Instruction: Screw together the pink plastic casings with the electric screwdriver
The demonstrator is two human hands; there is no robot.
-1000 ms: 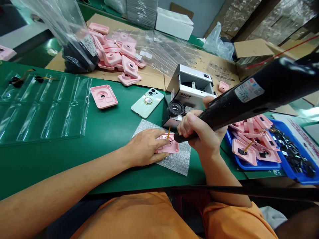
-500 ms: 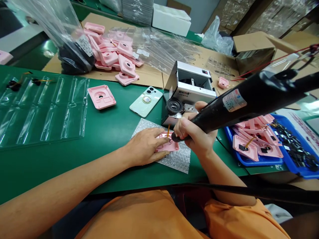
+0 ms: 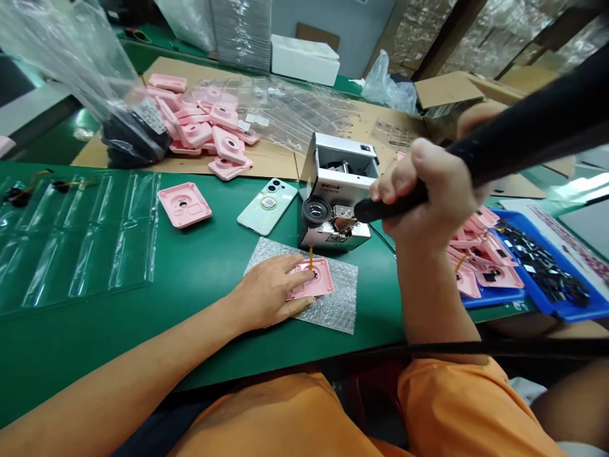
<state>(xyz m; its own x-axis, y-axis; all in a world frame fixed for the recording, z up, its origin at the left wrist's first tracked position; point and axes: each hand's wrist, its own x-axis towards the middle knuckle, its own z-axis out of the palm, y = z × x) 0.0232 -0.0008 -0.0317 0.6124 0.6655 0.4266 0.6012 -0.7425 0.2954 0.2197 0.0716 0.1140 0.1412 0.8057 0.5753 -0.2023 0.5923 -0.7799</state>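
My left hand (image 3: 269, 293) lies flat on a pink plastic cover (image 3: 316, 280), pressing it onto a sheet of bubble wrap (image 3: 333, 304); a thin orange wire (image 3: 311, 256) sticks up from the cover. My right hand (image 3: 431, 190) is wrapped round a black electric screwdriver (image 3: 523, 130), lifted above the table. The screwdriver's tip (image 3: 358, 210) points at the front of a silver screw feeder box (image 3: 339, 179), beside a round black speaker (image 3: 316, 210).
A mint-green phone (image 3: 266, 204) and a single pink cover (image 3: 184, 204) lie on the green mat. Clear blister trays (image 3: 71, 228) cover the left. More pink covers (image 3: 204, 130) pile on cardboard behind. Blue bins (image 3: 547, 279) of parts stand at the right.
My right hand has lifted the screwdriver off the pink cover and swung its tip up and right to the feeder box. My left hand has stayed on the cover.
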